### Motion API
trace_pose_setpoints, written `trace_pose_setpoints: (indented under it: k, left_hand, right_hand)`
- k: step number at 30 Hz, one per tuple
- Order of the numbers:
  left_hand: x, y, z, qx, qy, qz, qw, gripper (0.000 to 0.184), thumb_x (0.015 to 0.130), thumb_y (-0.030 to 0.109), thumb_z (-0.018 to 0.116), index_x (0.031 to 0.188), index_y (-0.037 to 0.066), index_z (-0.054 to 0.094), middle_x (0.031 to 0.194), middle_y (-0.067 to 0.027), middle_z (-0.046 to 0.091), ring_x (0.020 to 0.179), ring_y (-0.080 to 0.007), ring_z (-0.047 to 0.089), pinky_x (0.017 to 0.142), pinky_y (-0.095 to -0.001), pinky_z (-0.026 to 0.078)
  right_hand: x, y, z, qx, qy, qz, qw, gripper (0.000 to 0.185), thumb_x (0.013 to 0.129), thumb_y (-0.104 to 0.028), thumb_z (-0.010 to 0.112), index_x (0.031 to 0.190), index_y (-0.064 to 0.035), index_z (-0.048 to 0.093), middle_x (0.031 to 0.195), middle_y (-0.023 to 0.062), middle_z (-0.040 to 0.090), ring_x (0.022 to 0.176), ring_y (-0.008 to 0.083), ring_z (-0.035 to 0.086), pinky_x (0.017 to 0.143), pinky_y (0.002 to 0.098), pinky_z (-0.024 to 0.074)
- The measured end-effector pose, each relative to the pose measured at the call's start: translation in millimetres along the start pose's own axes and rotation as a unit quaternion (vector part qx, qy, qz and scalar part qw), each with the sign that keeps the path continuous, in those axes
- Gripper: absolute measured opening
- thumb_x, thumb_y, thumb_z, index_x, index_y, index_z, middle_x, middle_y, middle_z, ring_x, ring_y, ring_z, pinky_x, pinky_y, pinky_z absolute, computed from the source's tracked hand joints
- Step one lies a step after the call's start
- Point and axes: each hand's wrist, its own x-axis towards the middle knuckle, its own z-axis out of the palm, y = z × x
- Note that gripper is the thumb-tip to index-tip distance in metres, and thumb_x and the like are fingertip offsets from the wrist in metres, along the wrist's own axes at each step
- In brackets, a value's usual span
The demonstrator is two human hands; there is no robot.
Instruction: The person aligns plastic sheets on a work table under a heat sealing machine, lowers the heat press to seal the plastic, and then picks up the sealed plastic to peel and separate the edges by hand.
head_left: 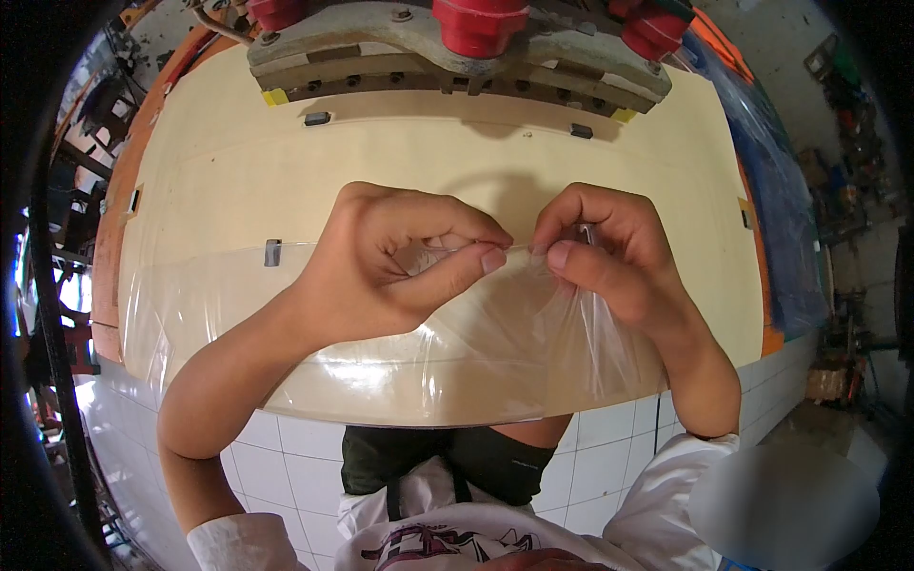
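A clear plastic sheet (pixel 381 376) lies across the front part of the cream-coloured table surface (pixel 438 152), wrinkled and shiny. My left hand (pixel 405 252) pinches the sheet's upper edge between thumb and forefinger. Close beside it, my right hand (pixel 609 252) is closed on the same edge, and folds of the plastic gather and hang below its fingers. The two pinches are only a short way apart, raised over the middle of the sheet. Part of the plastic is hidden behind my hands and forearms.
A heavy metal press bar (pixel 457 81) with red fittings (pixel 481 24) spans the back of the table. Small dark blocks (pixel 317 119) sit on the surface, and a metal tab (pixel 273 252) stands at left. Blue plastic film (pixel 795 238) lies along the right side. White floor tiles show below.
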Motion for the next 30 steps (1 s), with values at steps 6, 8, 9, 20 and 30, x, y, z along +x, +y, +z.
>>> trace_pose_setpoints:
  k: [6, 8, 9, 20, 30]
  left_hand:
    - [0.3, 0.6, -1.1, 0.012, -0.004, 0.001, 1.0, 0.011, 0.079, 0.006, 0.071, 0.087, -0.001, 0.072, 0.079, -0.0124, 0.071, 0.069, -0.0166, 0.068, 0.065, -0.0272, 0.052]
    - [0.1, 0.0, -0.5, 0.009, -0.001, 0.0, 1.0, 0.011, 0.08, 0.006, 0.071, 0.087, -0.001, 0.072, 0.078, -0.0121, 0.071, 0.068, -0.0165, 0.068, 0.064, -0.0271, 0.052]
    - [0.2, 0.5, -0.8, 0.009, -0.001, 0.0, 1.0, 0.011, 0.08, 0.006, 0.071, 0.087, -0.001, 0.072, 0.078, -0.0121, 0.071, 0.068, -0.0165, 0.068, 0.064, -0.0271, 0.052]
    - [-0.4, 5.0, -1.8, -0.001, -0.011, -0.032, 0.999, 0.01, 0.082, 0.006, 0.07, 0.088, -0.002, 0.071, 0.077, -0.012, 0.07, 0.068, -0.0147, 0.066, 0.064, -0.0265, 0.051]
    - [-0.9, 2.1, -1.8, 0.04, -0.011, -0.006, 0.999, 0.01, 0.081, 0.007, 0.069, 0.087, -0.002, 0.07, 0.081, -0.0132, 0.071, 0.07, -0.0174, 0.067, 0.066, -0.0279, 0.051]
  right_hand:
    - [-0.4, 0.2, 1.6, -0.003, 0.006, -0.015, 1.0, 0.011, 0.086, -0.01, 0.062, 0.093, -0.0012, 0.064, 0.076, -0.0032, 0.059, 0.067, 0.0014, 0.05, 0.059, 0.0187, 0.0396]
    - [-0.5, 0.1, 0.5, -0.006, 0.005, -0.02, 1.0, 0.011, 0.086, -0.01, 0.062, 0.093, -0.0013, 0.064, 0.077, -0.003, 0.06, 0.067, 0.0017, 0.05, 0.06, 0.0186, 0.0398]
    - [-0.8, -0.6, -0.6, 0.005, 0.0, -0.005, 1.0, 0.011, 0.087, -0.011, 0.062, 0.093, -0.0014, 0.065, 0.077, -0.0027, 0.06, 0.068, 0.0022, 0.05, 0.06, 0.0186, 0.0403]
    - [0.2, -1.8, 2.3, -0.004, 0.009, -0.044, 0.999, 0.016, 0.088, -0.017, 0.069, 0.093, -0.0009, 0.067, 0.081, -0.0007, 0.064, 0.071, 0.0033, 0.053, 0.062, 0.0191, 0.043]
    - [-1.9, 0.4, 3.8, -0.047, 0.031, -0.054, 0.997, 0.013, 0.086, -0.014, 0.07, 0.09, -0.0015, 0.068, 0.076, -0.002, 0.063, 0.066, 0.0018, 0.05, 0.059, 0.0185, 0.0407]
